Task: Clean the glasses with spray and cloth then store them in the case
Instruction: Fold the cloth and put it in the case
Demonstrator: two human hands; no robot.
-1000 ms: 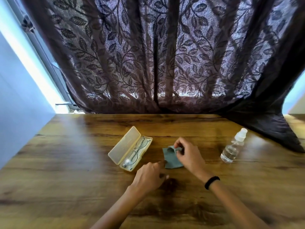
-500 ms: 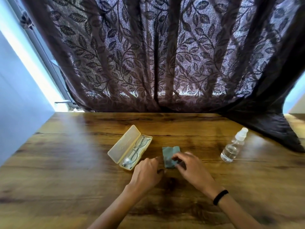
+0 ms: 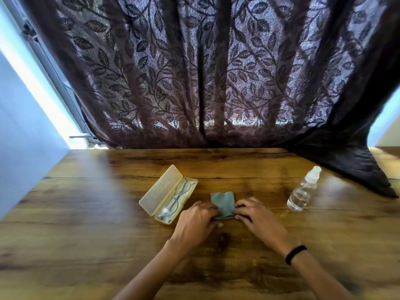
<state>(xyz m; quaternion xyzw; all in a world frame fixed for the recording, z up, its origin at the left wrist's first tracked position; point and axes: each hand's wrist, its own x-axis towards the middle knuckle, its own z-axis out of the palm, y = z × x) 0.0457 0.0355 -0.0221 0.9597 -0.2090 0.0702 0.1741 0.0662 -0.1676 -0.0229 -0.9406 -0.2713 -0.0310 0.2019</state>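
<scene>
On my feed, both hands are down on the wooden table (image 3: 86,224). The left hand (image 3: 194,220) and right hand (image 3: 258,217) each pinch a near corner of the teal cloth (image 3: 223,201). The glasses (image 3: 175,198) lie inside the open case (image 3: 159,192), just at the cloth's 9 o'clock. The spray bottle (image 3: 303,191) stands upright at 3 o'clock, well apart.

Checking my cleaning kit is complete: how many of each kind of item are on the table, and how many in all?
Glasses case: 1
Glasses: 1
Cloth: 1
Spray bottle: 1
Total: 4
</scene>
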